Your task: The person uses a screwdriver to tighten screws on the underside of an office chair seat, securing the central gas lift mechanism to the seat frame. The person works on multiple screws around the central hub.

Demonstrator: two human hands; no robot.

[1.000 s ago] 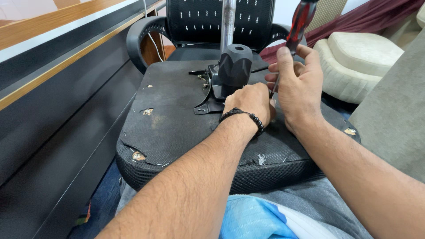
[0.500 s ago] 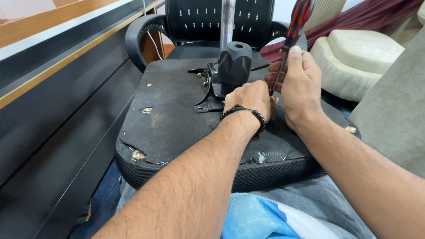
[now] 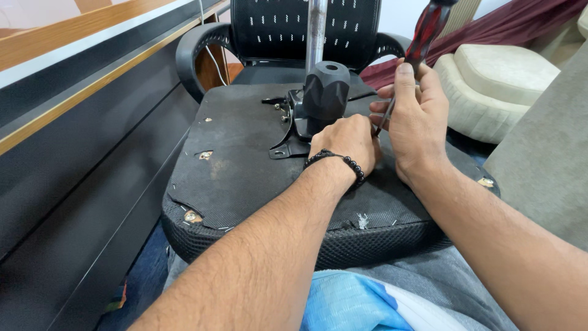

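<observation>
An upturned office chair seat [image 3: 245, 165] lies across my lap, its black fabric underside facing up. A black metal mechanism [image 3: 321, 101] with a chrome column is bolted at its middle. My left hand [image 3: 346, 144], with a black bead bracelet on the wrist, rests closed on the seat beside the mechanism's plate; what its fingers pinch is hidden. My right hand [image 3: 413, 119] grips a screwdriver [image 3: 422, 40] with a red and black handle, held steeply upright, its tip down between the two hands.
A second black mesh office chair [image 3: 288, 30] stands just behind the seat. A dark desk panel with a wooden edge [image 3: 79, 122] runs along the left. A cream cushioned seat [image 3: 496, 79] and grey upholstery [image 3: 545, 159] lie to the right.
The screwdriver handle has shifted slightly in my right hand and my fingers have re-gripped it. My left hand has stayed beside the mechanism.
</observation>
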